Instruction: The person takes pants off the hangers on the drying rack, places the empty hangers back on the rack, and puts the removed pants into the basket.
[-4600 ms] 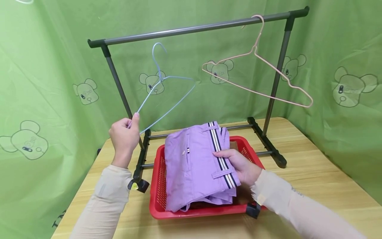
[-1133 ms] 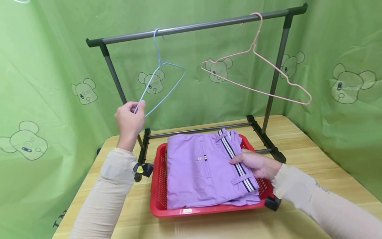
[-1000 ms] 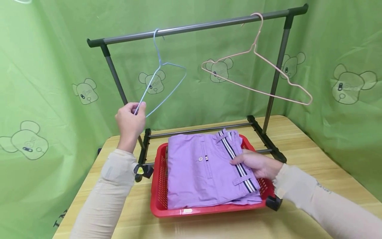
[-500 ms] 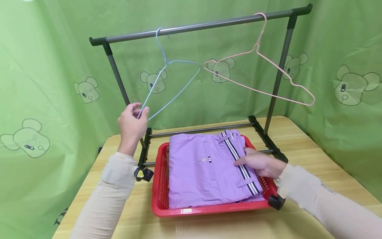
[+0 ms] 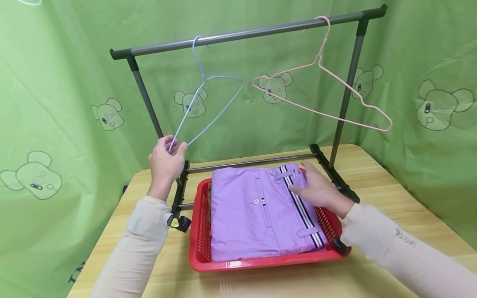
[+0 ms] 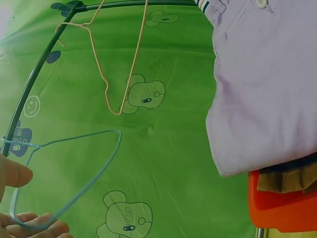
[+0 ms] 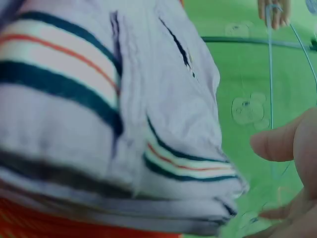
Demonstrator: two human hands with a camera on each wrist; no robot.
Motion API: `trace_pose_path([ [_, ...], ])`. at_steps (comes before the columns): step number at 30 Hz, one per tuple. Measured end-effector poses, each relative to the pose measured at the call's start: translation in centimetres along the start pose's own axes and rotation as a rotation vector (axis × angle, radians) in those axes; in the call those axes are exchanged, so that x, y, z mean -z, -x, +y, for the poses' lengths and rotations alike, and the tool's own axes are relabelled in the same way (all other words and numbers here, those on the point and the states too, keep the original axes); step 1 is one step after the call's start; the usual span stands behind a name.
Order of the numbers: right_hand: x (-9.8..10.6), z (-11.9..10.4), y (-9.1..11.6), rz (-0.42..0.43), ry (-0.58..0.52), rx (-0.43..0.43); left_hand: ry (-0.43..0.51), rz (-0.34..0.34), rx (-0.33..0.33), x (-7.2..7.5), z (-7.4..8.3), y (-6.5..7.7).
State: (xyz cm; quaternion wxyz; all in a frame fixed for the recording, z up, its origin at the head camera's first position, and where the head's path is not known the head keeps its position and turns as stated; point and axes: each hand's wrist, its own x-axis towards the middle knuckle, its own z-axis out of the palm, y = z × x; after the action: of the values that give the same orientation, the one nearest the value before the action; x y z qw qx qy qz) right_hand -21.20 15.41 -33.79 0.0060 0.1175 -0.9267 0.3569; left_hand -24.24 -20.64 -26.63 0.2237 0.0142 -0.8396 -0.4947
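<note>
A light blue wire hanger (image 5: 204, 78) hangs by its hook from the rack's top bar (image 5: 253, 33). My left hand (image 5: 165, 163) is at the hanger's lower left corner. In the left wrist view its thumb stands away from the wire, and the corner lies against loosely spread fingers (image 6: 34, 228). Folded purple trousers (image 5: 238, 215) with a striped waistband lie in a red basket (image 5: 212, 266). My right hand (image 5: 320, 191) hovers by the waistband's right side, thumb and fingers spread, holding nothing. The right wrist view shows a gap between thumb and trousers.
A pink wire hanger (image 5: 320, 58) hangs at the right on the same bar. Brown cloth (image 6: 285, 181) shows under the trousers in the left wrist view. Black rack feet (image 5: 337, 178) stand beside and behind the basket on the wooden table (image 5: 376, 198).
The blue hanger was lifted and hooked onto the bar, and my left hand has loosened from it. My right hand has let go of the trousers, which now lie flat in the basket.
</note>
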Motion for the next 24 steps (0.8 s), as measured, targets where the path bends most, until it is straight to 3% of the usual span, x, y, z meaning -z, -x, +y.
trace_pose_path([
  [4,-1.0,-1.1,-0.4,0.058,0.201,0.191,-0.01,-0.001,0.012,0.0,-0.4,0.1],
  [9,-2.0,-2.7,-0.9,0.083,0.283,0.324,-0.042,-0.001,0.029,-0.1,-0.9,0.3],
  [11,-2.4,-3.2,-1.2,0.03,0.307,0.359,-0.048,0.002,0.031,-0.2,-1.1,0.3],
  [18,-3.6,-4.1,-1.9,-0.302,0.461,0.396,-0.072,-0.043,0.04,-0.3,-2.3,0.7],
  [24,-4.4,-4.1,-1.9,-0.427,0.6,0.334,-0.056,-0.08,0.06,-0.6,-3.2,1.3],
])
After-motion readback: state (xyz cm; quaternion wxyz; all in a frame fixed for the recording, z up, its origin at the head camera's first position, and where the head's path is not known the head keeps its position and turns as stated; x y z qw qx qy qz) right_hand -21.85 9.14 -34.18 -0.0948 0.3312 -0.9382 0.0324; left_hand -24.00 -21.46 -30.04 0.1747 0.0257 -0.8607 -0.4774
